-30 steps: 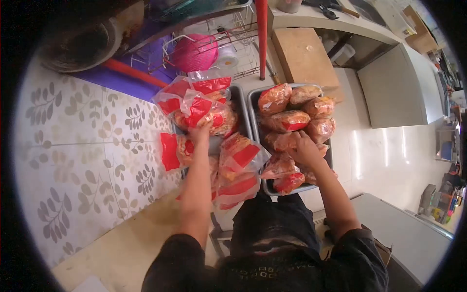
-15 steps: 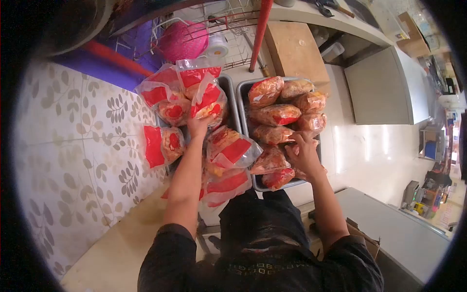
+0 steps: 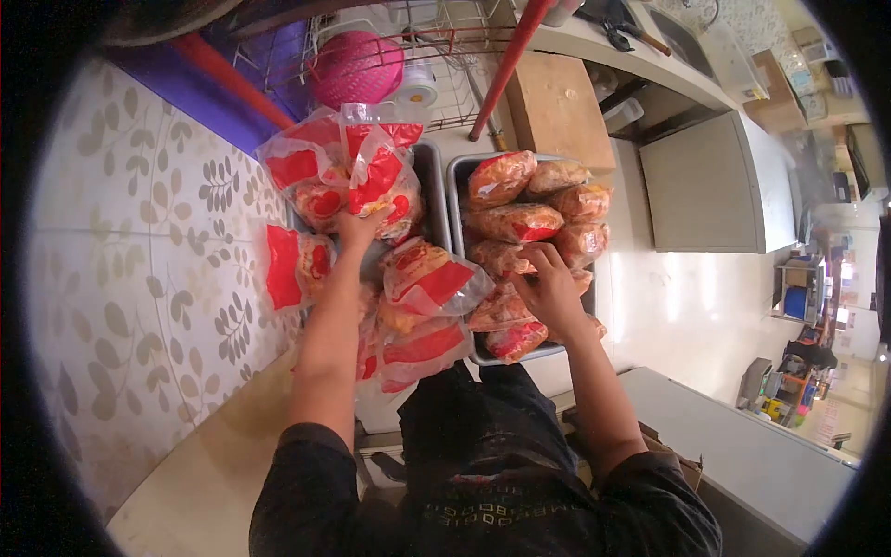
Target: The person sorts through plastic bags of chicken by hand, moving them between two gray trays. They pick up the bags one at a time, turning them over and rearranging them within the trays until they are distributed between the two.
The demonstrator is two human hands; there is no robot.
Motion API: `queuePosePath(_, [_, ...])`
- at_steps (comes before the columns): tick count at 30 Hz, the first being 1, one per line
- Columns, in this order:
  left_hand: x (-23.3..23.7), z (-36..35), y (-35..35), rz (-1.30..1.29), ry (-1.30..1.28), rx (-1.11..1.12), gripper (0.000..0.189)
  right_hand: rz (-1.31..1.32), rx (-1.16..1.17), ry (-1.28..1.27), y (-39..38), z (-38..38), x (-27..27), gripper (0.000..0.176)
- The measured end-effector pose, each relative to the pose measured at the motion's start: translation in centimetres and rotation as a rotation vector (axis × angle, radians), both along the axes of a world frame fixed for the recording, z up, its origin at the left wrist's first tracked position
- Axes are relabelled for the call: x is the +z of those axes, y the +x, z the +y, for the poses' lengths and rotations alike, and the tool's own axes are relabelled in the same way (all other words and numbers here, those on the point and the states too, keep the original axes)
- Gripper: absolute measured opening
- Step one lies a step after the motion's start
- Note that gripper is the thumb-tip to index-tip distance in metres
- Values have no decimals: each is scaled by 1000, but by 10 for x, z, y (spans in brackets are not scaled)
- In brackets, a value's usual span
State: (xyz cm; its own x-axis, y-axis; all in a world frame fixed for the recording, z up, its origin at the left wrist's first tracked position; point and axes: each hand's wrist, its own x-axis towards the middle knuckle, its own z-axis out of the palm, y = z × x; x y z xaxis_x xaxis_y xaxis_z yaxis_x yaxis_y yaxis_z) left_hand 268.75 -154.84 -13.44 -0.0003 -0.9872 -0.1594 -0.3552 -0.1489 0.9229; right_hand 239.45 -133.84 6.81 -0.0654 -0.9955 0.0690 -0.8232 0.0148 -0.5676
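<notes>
My left hand (image 3: 360,228) is closed on the lower end of a clear plastic bag of orange-red food (image 3: 379,176) with a red printed band. Its fingers are partly hidden by the bag. Other loose-topped bags lie around it, among them one by the wall (image 3: 299,266) and one near the middle (image 3: 432,278), in and over the left grey tub (image 3: 429,176). Over the right grey tub (image 3: 457,200), my right hand (image 3: 552,288) has bent fingers, thumb apart, touching or just above a tightly wrapped bag (image 3: 499,257). Several similar wrapped bags fill that tub.
A wire rack (image 3: 445,46) with a pink basket (image 3: 357,70) stands behind the tubs. A brown box (image 3: 561,111) is at the back, beside a pale cabinet (image 3: 701,186). Leaf-patterned tile (image 3: 139,213) covers the left side. A red pole (image 3: 510,70) rises behind.
My right hand has shifted slightly left over the wrapped bags, with thumb and fingers spreading. My left hand stays at the same bag. The whole view has shifted a little.
</notes>
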Motion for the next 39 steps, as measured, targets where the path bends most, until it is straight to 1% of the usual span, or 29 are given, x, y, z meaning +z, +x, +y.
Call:
queuePosePath(3, [16,-7,4,-126,-75,12,49,-39,-31,59,1,5,-2,35])
queuePosePath(6, [14,-8,8,-180,-3,-14,53,23,-18,-6,-4,13,-8,32])
queuePosePath(9, [4,-1,14,-69,-143,-55,57,-36,-70,81,-8,19,-10,32])
queuePosePath(12, [-8,1,24,96,-58,-8,57,1,-61,35,-10,22,-12,32])
queuePosePath(15, [-3,0,25,99,27,21,56,1,-50,41,-12,23,-12,32])
queuePosePath(18, [-10,-4,20,-28,38,-90,54,33,-46,12,-12,21,-9,32])
queuePosePath(20, [5,4,7,-171,-136,-156,50,53,-39,-2,-11,21,-8,32])
queuePosePath(22, [28,13,-7,-237,-293,-234,47,45,-57,23,-9,20,-8,32])
queuePosePath(24, [45,24,-13,-225,-422,-325,44,9,-100,96,-7,22,-12,32])
queuePosePath(25, [36,31,-12,-257,-409,-344,49,20,-83,67,-5,21,-9,32])
queuePosePath(28, [39,48,-9,-312,-367,-381,52,51,-38,-3,0,16,-4,32])
queuePosePath(29, [32,53,-7,-324,-357,-402,59,61,-34,-16,1,17,-5,32])
queuePosePath(32, [23,65,-7,-219,-344,-450,65,30,-32,-4,4,16,1,32])
queuePosePath(33, [12,65,-5,-208,-308,-470,73,12,-36,8,5,16,4,33])
queuePosePath(36, [-11,66,-3,-129,-157,-414,71,72,-30,-55,0,21,-1,33])
queuePosePath(39, [-12,65,-9,-151,-171,-406,68,-5,-79,-6,-3,27,1,33])
